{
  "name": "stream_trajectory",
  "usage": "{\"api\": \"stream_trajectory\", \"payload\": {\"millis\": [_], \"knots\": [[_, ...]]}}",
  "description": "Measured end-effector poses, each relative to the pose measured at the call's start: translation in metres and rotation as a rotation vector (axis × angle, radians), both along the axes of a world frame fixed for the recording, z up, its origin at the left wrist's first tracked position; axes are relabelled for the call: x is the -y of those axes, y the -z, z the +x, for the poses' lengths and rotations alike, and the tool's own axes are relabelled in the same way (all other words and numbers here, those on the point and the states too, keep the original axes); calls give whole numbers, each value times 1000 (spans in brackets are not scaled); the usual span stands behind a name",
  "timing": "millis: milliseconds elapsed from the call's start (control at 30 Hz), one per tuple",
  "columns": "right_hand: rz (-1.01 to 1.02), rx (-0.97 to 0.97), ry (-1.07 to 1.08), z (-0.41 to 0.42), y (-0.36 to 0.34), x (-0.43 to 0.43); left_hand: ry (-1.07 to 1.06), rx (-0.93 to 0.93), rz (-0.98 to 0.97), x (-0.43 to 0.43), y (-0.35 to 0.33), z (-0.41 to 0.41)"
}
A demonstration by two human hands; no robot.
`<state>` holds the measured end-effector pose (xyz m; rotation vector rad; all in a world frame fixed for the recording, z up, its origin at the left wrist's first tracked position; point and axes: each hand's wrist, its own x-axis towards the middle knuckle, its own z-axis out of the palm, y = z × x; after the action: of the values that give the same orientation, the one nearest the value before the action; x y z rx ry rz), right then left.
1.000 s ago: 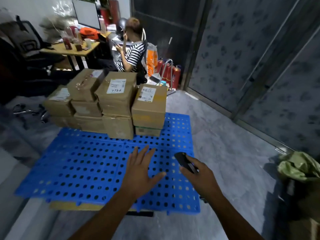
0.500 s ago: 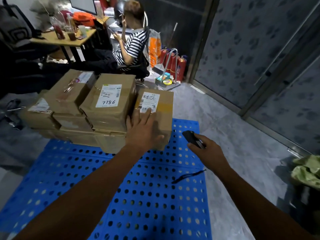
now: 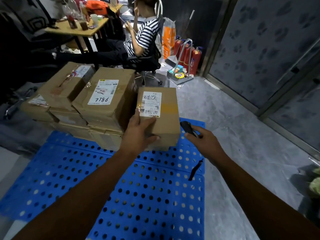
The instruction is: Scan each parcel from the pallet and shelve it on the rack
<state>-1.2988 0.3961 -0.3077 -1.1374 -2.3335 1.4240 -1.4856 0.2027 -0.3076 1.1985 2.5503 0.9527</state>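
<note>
Nearest the camera, two bare forearms reach out over the blue perforated pallet. The left hand clamps its grip on the near left corner of a cardboard parcel, thumb along the front edge and fingers against the side next to the white shipping label. That parcel sits at the right end of the parcel stack, atop a lower box on the pallet. Just right of the parcel, the right hand is closed around a black handheld scanner, its nose beside the parcel's right side; a black strap dangles below the wrist. Left of the parcel, touching it, stands a taller stack topped by a box marked 7786. Beyond the parcel, a seated person in a striped shirt sits by a bench, with red fire extinguishers farther right.
</note>
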Motion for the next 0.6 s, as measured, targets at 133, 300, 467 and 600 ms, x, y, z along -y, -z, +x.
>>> {"api": "stream_trajectory", "payload": {"millis": [133, 300, 467, 600], "knots": [[-12, -10, 9, 39, -11, 13, -24, -47, 63, 16, -4, 51], [-62, -6, -95, 140, -2, 43, -133, -118, 160, 67, 33, 166], [-109, 95, -193, 220, 33, 83, -222, -176, 189, 120, 86, 276], [-234, 193, -283, 240, 57, 100, -228, -197, 138, 152, 111, 315]]}}
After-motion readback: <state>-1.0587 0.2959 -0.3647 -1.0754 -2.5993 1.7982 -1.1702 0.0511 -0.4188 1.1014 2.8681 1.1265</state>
